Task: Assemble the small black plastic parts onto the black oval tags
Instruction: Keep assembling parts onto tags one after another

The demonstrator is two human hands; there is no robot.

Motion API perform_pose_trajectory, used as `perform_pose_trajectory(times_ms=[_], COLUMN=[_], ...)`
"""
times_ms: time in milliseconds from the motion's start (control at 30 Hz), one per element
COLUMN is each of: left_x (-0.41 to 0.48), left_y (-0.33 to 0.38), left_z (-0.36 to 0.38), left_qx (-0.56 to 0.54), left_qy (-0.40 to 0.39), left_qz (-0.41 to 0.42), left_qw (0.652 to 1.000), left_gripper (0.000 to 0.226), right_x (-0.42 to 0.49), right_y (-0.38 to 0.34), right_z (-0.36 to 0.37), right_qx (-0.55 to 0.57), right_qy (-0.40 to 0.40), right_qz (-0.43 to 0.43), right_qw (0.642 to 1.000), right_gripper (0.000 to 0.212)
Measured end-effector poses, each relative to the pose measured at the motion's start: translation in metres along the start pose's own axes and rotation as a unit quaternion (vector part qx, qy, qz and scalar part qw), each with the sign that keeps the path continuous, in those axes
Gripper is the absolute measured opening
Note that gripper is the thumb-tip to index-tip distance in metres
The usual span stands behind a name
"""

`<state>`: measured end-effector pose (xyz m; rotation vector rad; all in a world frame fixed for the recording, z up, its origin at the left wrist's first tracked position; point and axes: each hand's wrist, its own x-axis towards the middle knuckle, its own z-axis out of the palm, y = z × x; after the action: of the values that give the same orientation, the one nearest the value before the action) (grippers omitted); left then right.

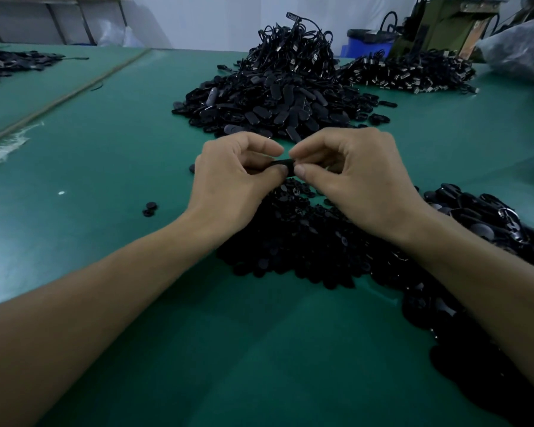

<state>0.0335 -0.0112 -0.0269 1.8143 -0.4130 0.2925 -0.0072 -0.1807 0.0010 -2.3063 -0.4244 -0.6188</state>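
Tag [281,164] is held above the tabletop [105,155], between both hands, over the near pile of small parts [290,241]. Its left end is pinched by the left hand [235,183], thumb below and index above, with the fingers [269,148] curled. Its right end is pinched the same way by the right hand [361,180], thumb tip set against the tag's end. Whether a small part is seated on the tag cannot be told, as the spot is hidden by the fingertips.

A large heap of loose tags [269,103] is seen just beyond the hands. A tangle of cables [296,47] is stacked behind it, with a flatter heap of cable ends [413,72] to its right. A further dark heap [481,217] is spread along the right edge, touching the small-parts pile. Two stray parts [150,208] lie apart, left of the left wrist. A blue bin [367,41] and a plastic bag [518,50] are seen at far right.
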Motion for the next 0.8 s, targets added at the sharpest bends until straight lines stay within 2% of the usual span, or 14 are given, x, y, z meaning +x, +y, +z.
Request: perform_pose_trajectory(times_ms=[67, 167, 367, 567, 800], left_x=[0.0, -0.001, -0.001, 0.0, -0.001], left_y=[0.001, 0.003, 0.004, 0.004, 0.004], left_z=[0.0, -0.002, -0.003, -0.003, -0.004], left_qx=[-0.031, -0.057, -0.088, -0.101, -0.091], left_qy=[-0.02, -0.052, -0.077, -0.076, -0.103], left_qz=[0.002, 0.003, -0.014, -0.018, -0.021], left_qw=[0.999, 0.997, 0.993, 0.992, 0.99], left_gripper=[0.026, 0.026, 0.021, 0.021, 0.017], right_x=[0.002, 0.004, 0.005, 0.004, 0.006], right_y=[0.006, 0.012, 0.016, 0.016, 0.015], right_z=[-0.002, -0.004, -0.007, -0.006, -0.007], right_qx=[-0.008, 0.077, 0.169, 0.163, 0.091], right_qy=[0.001, -0.036, -0.052, -0.044, -0.058], right_qz=[0.028, 0.078, 0.093, 0.09, 0.093], right_qw=[1.0, 0.993, 0.98, 0.982, 0.99], right_gripper=[0.016, 0.014, 0.013, 0.011, 0.009])
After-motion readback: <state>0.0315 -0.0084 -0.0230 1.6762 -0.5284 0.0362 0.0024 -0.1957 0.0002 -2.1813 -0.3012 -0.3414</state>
